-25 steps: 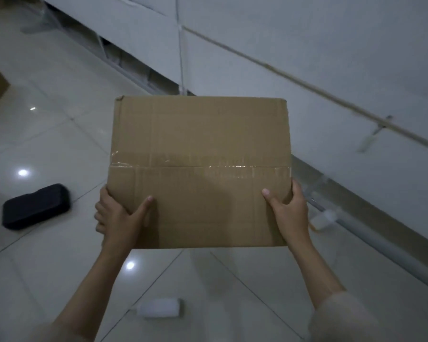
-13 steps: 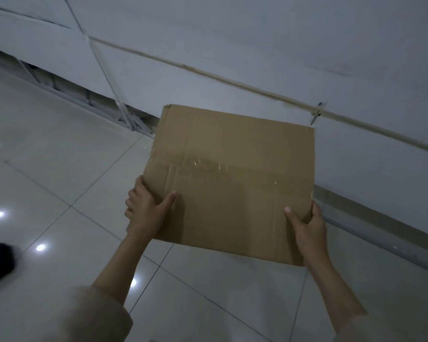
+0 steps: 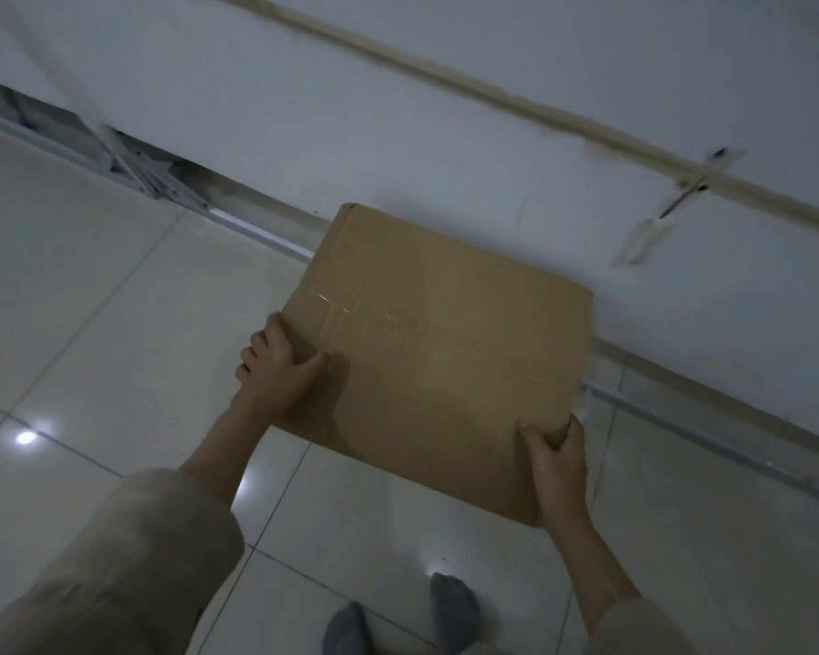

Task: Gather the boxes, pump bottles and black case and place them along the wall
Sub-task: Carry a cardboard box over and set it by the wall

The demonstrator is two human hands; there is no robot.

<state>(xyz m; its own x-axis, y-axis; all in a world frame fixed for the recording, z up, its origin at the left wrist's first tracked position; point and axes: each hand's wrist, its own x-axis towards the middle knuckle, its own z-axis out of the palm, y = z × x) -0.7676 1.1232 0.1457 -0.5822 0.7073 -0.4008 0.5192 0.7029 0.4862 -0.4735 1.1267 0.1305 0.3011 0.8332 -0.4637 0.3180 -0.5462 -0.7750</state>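
A brown cardboard box (image 3: 445,352) with clear tape across its top is held between both my hands, low over the tiled floor. Its far edge reaches the base of the white wall (image 3: 398,111). My left hand (image 3: 280,366) grips the box's near left side, thumb on top. My right hand (image 3: 556,458) grips the near right corner. No pump bottles or black case are in view.
A metal rail (image 3: 710,442) runs along the foot of the wall. A metal bracket (image 3: 157,179) sits at the wall base to the left. A small white tag (image 3: 644,238) hangs on the wall. My two feet in grey socks (image 3: 450,607) stand on the floor tiles.
I have turned toward the wall and lowered the box close to its base. The black case has dropped out of view on the left.
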